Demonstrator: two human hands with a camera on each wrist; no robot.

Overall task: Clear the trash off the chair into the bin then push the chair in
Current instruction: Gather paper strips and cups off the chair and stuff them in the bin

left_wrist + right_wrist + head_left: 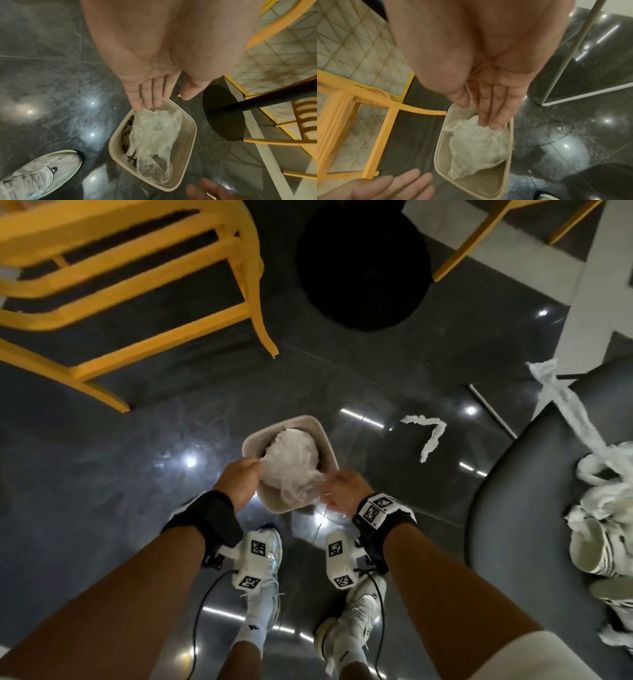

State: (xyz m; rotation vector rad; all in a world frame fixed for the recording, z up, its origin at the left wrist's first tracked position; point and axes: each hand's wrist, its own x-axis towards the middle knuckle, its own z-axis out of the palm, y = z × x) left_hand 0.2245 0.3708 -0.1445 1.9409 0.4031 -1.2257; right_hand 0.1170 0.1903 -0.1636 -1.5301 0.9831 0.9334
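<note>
Item: crumpled clear plastic [291,463], lying in the beige bin [251,440] on the floor. Left hand [241,477] and right hand [342,487] above the rim, each grip released, fingers straight. Advice: press the plastic low. Paper trash [596,474] remains on the grey chair [513,508].

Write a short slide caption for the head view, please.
Both open hands release a clear plastic bag over the beige bin.

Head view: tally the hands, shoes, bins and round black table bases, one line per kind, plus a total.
Hands: 2
Shoes: 2
Bin: 1
Table base: 1
Total: 6
</note>
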